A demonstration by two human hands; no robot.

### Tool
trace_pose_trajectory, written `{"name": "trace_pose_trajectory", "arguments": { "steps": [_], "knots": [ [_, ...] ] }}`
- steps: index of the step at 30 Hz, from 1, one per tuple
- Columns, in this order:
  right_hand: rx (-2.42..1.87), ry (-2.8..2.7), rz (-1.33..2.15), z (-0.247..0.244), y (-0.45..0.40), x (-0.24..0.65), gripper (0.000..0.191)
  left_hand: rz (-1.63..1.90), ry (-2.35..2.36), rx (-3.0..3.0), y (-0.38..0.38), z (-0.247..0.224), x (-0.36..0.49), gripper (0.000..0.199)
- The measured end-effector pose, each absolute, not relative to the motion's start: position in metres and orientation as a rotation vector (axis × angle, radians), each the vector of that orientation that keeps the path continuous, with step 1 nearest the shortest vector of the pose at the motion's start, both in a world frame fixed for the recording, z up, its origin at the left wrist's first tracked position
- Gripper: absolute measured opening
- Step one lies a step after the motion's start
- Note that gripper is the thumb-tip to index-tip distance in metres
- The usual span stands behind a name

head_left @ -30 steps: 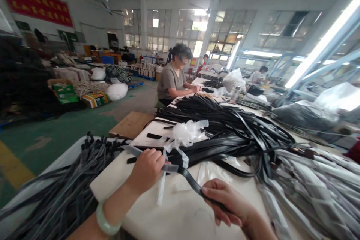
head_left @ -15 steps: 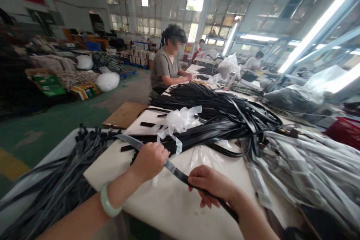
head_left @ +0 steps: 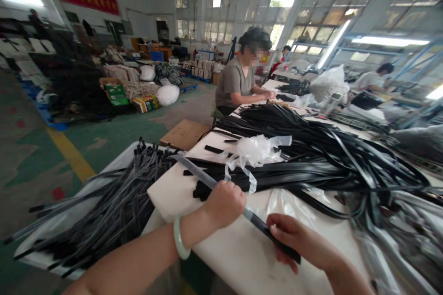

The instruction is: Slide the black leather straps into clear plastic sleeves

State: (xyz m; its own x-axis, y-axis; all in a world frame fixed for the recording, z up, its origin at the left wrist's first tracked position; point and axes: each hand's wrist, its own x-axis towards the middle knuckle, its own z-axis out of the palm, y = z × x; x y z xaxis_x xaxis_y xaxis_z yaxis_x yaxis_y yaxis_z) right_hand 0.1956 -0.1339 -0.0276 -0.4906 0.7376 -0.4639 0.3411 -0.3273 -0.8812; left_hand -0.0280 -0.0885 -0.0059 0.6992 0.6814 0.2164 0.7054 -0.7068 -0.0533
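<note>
A flat black strap [head_left: 261, 227] slants across the front of the table, its upper part inside a clear plastic sleeve [head_left: 195, 169]. My left hand [head_left: 224, 205], with a pale green bangle at the wrist, is closed around the sleeved part. Lower down, my right hand [head_left: 289, 235] pinches the bare black part near its lower end, thumb on top and other fingers partly hidden beneath. Just beyond my hands lies a large pile of black straps [head_left: 304, 173], with a crumpled heap of clear plastic strips [head_left: 254, 150] on it.
Left of the white table [head_left: 169, 193], a white bin [head_left: 119, 166] holds many plastic-covered straps. Greyish wrapped straps [head_left: 398, 239] hang at the right. Across the table a co-worker [head_left: 238, 78] in a grey shirt sits working. A cardboard box [head_left: 185, 133] stands beyond the bin.
My view has swung left, so the table and hands appear further right, and more of the bin shows. Less strap sticks out past my right hand. Both hands still hold it.
</note>
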Motion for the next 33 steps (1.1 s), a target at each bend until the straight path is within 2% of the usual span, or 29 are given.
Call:
{"name": "trace_pose_trajectory", "arguments": {
  "steps": [5, 11, 15, 19, 22, 24, 29, 33],
  "knots": [
    [-1.56, -1.616, 1.569, -0.025, -0.128, 0.188, 0.048, -0.274, -1.193, -2.771, -0.082, -0.003, -0.036, 0.015],
    [-1.399, -1.506, 1.591, -0.028, -0.123, 0.16, 0.045, -0.234, -1.188, -2.879, -0.095, 0.002, -0.003, 0.02],
    [-1.353, -1.477, 1.573, -0.026, -0.125, 0.185, 0.043, -0.324, -1.245, -2.892, -0.088, 0.007, -0.017, 0.005],
    [-1.185, -1.285, 1.475, -0.025, -0.122, 0.222, 0.043, -0.658, -1.423, -2.702, -0.071, 0.007, -0.083, 0.004],
    [-1.08, -1.109, 1.418, -0.026, -0.12, 0.228, 0.041, -0.849, -1.264, -2.597, -0.064, 0.011, -0.16, 0.016],
    [-1.031, -1.085, 1.445, -0.028, -0.119, 0.223, 0.038, -0.822, -1.3, -2.535, -0.064, 0.022, -0.215, 0.022],
    [-1.071, -1.095, 1.556, -0.038, -0.117, 0.212, 0.051, -0.698, -2.175, -1.7, -0.077, 0.063, -0.333, 0.018],
    [-1.219, -1.072, 1.588, -0.05, -0.112, 0.218, 0.047, -0.633, -2.373, -1.46, -0.077, 0.07, -0.386, 0.028]
  ]
}}
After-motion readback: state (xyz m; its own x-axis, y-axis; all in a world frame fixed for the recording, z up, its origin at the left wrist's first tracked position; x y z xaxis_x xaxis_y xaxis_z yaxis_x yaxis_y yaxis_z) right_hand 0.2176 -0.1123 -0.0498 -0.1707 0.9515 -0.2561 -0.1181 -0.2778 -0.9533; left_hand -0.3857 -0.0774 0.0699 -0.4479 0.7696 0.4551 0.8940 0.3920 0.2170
